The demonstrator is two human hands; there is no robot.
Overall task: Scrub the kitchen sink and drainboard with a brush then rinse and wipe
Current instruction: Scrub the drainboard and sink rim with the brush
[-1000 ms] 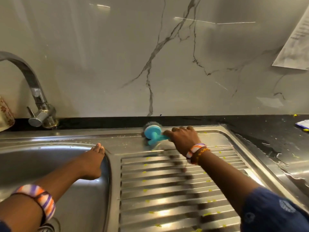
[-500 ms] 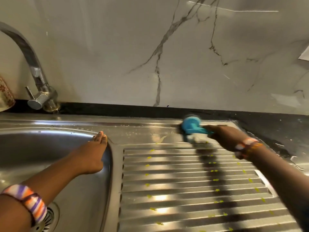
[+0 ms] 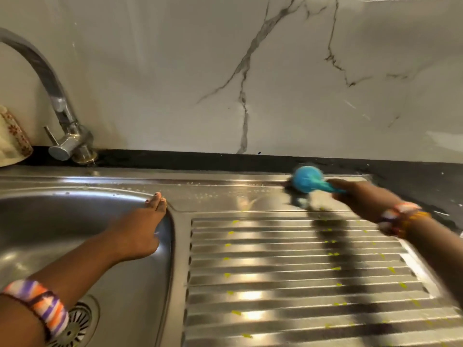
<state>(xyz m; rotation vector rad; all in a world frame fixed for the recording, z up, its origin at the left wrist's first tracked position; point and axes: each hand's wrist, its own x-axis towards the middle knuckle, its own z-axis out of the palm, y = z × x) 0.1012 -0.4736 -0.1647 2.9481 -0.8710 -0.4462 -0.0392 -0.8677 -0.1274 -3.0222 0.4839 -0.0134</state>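
Kitchen wall and counter
Glossy white marble-look wall (image 3: 175, 71) with grey veins; black countertop (image 3: 413, 176) strip runs along its base

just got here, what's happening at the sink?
A person is scrubbing the steel drainboard. The right hand grips a blue brush at the drainboard's far right corner, near the black counter; it is motion-blurred. The left hand rests flat on the sink basin's rim. Yellow specks dot the ridges. No water shows at the tap.
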